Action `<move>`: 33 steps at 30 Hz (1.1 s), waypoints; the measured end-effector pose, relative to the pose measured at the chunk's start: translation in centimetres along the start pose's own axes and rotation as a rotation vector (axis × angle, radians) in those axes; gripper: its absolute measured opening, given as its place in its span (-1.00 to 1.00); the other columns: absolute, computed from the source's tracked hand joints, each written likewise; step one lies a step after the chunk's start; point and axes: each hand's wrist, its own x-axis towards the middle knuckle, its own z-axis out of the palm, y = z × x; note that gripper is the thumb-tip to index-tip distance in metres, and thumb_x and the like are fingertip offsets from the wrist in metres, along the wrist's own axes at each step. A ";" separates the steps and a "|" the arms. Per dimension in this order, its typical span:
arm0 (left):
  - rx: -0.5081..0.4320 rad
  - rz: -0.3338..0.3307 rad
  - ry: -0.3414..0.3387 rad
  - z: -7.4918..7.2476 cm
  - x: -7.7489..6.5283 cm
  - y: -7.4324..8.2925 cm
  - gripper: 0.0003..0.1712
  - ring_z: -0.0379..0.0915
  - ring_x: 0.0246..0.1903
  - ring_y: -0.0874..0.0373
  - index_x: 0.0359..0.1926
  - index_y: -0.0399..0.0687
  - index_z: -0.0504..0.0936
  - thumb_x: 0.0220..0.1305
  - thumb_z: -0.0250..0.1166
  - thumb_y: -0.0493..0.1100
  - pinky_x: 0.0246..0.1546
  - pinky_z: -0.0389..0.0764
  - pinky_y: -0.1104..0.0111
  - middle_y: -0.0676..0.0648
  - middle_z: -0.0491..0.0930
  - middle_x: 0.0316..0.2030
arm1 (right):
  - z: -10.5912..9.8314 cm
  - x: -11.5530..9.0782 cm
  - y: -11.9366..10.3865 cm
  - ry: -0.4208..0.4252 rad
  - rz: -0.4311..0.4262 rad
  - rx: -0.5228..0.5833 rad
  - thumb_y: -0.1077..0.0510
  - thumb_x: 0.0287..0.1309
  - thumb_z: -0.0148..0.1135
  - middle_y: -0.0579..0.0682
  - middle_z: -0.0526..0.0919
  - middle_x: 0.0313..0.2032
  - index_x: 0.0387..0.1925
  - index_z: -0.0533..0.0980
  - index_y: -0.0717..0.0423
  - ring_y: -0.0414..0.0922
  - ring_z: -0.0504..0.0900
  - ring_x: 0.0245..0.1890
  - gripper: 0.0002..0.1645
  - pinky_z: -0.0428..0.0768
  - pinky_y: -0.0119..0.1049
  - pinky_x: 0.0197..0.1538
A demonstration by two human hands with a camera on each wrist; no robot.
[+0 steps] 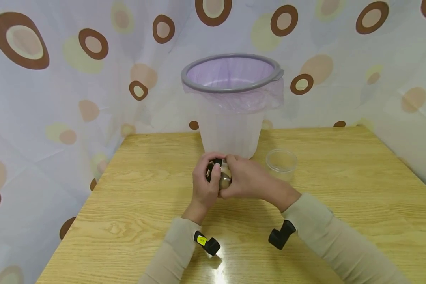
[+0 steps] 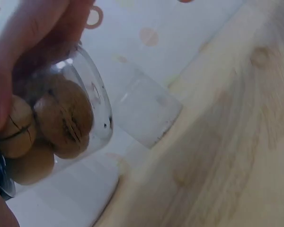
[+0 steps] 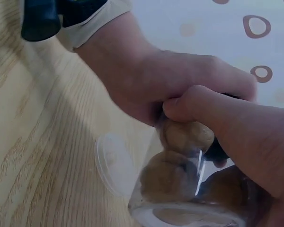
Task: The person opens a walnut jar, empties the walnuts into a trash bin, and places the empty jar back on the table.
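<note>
Between my two hands is a clear jar (image 1: 225, 181) with a rounded, thick base. Several round brown nuts (image 2: 64, 118) with dark cracks lie inside it, possibly walnuts. My left hand (image 1: 206, 179) curls around the left side, where a black part (image 1: 209, 171) shows between the fingers. From the other side, my right hand (image 1: 247, 179) grips the jar, its fingers partly hidden. In the right wrist view both hands overlap at the upper end of the jar (image 3: 199, 175), whose base points downward. I cannot tell whether the black part is its lid.
A clear, short, round container (image 1: 281, 163) stands on the wooden table (image 1: 145, 173) right of my hands. Behind them is a pale bin (image 1: 230, 132) with a grey rim and purple liner. Patterned cloth (image 1: 92, 90) hangs along the table's back and sides.
</note>
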 end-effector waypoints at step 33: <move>-0.177 -0.451 -0.438 -3.2 -0.5 -0.1 -0.22 0.33 0.27 -0.02 0.48 0.30 0.14 0.34 0.26 -0.15 0.21 0.51 0.06 -0.06 0.28 0.35 | 1.1 -1.0 1.9 0.235 -0.139 -0.370 -0.28 -0.29 0.56 0.14 0.60 -0.10 0.13 0.40 0.31 0.08 0.63 -0.09 0.06 0.61 -0.03 0.03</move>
